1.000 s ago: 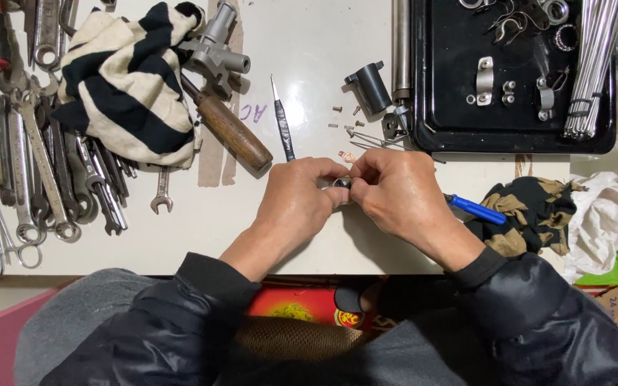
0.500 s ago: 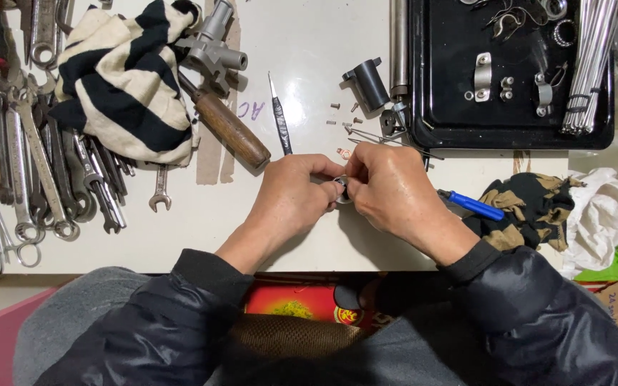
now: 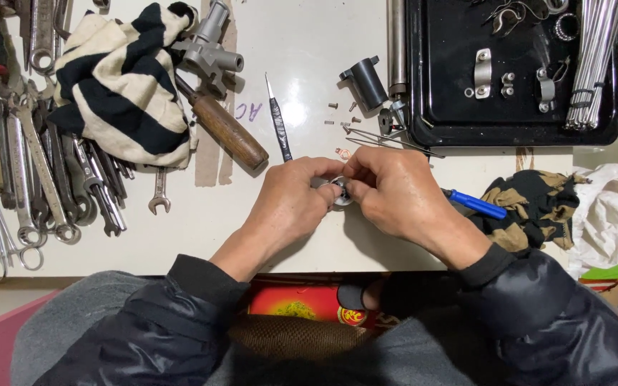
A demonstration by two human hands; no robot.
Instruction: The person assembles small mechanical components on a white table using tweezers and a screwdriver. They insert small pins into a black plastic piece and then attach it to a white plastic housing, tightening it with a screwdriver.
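Both hands, left hand (image 3: 287,204) and right hand (image 3: 395,193), pinch a small metal ring (image 3: 339,193) with their fingers over the white tabletop (image 3: 309,71).

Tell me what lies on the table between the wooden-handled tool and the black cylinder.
In the head view, a slim grey-and-black pointed tool lies between the wooden-handled tool and the black cylinder; otherwise bare white table.
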